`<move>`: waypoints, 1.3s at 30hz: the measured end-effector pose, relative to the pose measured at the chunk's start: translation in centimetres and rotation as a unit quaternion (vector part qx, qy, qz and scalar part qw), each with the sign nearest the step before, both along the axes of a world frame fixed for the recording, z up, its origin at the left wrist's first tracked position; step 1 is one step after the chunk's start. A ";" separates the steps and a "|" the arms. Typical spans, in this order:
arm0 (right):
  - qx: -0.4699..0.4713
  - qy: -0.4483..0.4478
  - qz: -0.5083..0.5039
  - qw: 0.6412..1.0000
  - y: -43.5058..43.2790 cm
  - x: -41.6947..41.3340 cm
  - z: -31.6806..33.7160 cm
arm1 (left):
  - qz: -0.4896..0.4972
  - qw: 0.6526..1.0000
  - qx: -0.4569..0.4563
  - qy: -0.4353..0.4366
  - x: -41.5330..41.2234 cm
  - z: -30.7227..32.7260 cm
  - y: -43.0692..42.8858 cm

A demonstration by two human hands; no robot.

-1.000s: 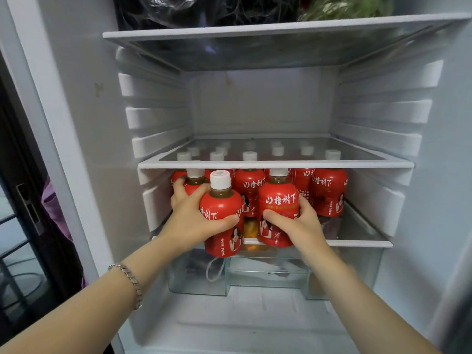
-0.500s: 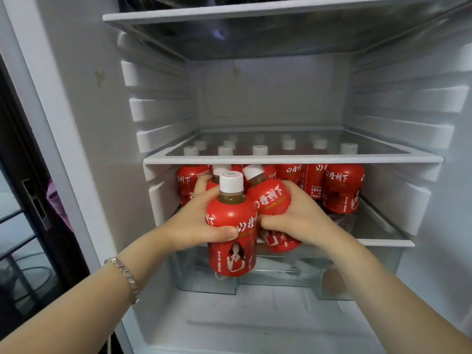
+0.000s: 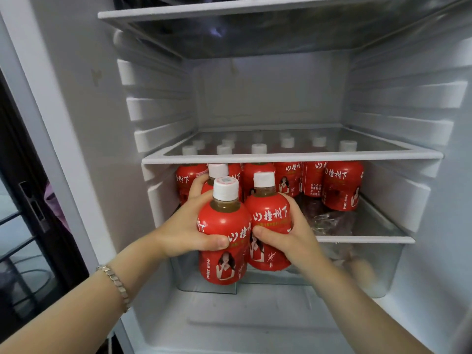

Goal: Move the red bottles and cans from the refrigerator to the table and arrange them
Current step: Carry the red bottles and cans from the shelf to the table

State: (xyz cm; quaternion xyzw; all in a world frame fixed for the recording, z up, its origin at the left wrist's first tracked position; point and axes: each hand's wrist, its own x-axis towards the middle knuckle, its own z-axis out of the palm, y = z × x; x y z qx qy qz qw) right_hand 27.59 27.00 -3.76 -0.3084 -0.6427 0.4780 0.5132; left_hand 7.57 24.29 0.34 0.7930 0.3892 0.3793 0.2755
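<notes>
At the shelf (image 3: pixel 357 239), right hand (image 3: pixel 297 235) has straightened its bottle (image 3: pixel 270 215)

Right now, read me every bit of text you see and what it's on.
"山楂树下": label of the right bottle, gripped by the right hand; also the shelf bottles.
"350ml": label of the front bottle, gripped by the left hand.
Print on its cap and small label lines: too small to read.

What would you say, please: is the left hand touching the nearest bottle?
Touching. The head view shows the left hand curled round the nearest bottle, with its thumb pressed flat across the red label.
</notes>
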 end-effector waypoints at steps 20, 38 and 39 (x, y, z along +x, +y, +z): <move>-0.043 -0.031 0.138 0.989 -2.3 -1.9 1.5 | 0.053 0.975 -0.092 -0.193 -0.5 -1.4 -7.3; -0.075 -0.101 0.584 0.802 -24.1 -11.0 -4.7 | 0.546 0.795 -0.048 -0.260 4.7 -7.5 -40.9; -0.073 -0.105 0.605 0.786 -26.1 -11.4 -4.9 | 0.569 0.780 -0.046 -0.258 5.5 -7.6 -43.1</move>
